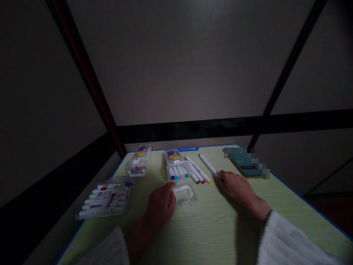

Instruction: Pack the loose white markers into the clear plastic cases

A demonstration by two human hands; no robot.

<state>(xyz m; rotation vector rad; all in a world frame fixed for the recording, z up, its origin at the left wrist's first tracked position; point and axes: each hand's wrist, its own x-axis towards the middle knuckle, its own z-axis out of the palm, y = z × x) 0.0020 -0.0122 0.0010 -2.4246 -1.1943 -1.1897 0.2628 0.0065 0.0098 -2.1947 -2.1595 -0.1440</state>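
Note:
My right hand (pixel 239 188) is closed on the near end of a white marker (pixel 207 163) that lies slantwise on the table, its tip end hidden under my fingers. Left of it, several loose white markers (pixel 199 170) with green, red and yellow ends lie side by side. A clear plastic marker case (pixel 167 162) holds several markers with blue, teal, pink and green ends facing me. Its transparent lid (pixel 191 201) lies flipped open toward me. My left hand (pixel 158 207) is curled at the lid's left edge, which sits between thumb and forefinger.
A second clear marker case (pixel 142 156) stands at the back left. Nearer, a flat see-through pack of markers (pixel 106 198) lies by the left edge. A teal book or notebook (pixel 245 163), partly pixelated, lies at the right. The pale green table (pixel 209 232) has a blue rim against a wall.

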